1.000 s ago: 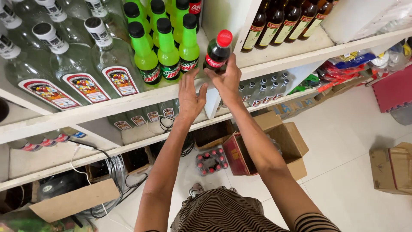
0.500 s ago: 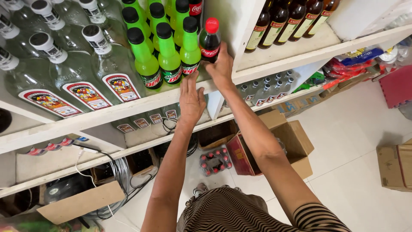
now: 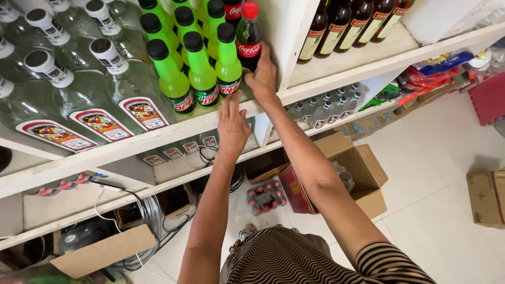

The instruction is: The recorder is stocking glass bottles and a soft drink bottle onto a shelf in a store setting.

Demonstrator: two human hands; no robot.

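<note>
While the right hand (image 3: 263, 73) wraps the base of a dark red-capped cola bottle (image 3: 248, 37), standing it upright at the row's end against the white divider (image 3: 286, 37), the left hand (image 3: 232, 123) lies flat and released on the painted wooden shelf (image 3: 158, 138) edge for steadiness. Glossy green plastic soda bottles (image 3: 202, 73) and clear glass flasks (image 3: 100, 105) crowd just beside it.

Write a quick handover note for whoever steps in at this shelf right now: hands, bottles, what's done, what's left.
Right hand: gripping the red-capped dark cola bottle, now standing on the upper shelf beside the green soda bottles.
Left hand: flat on the shelf's front edge, holding nothing.
Done: cola bottle is on the shelf, against the white divider.
Left: release it. A shrink-wrapped pack of red-capped bottles sits on the floor by an open cardboard box.
</note>
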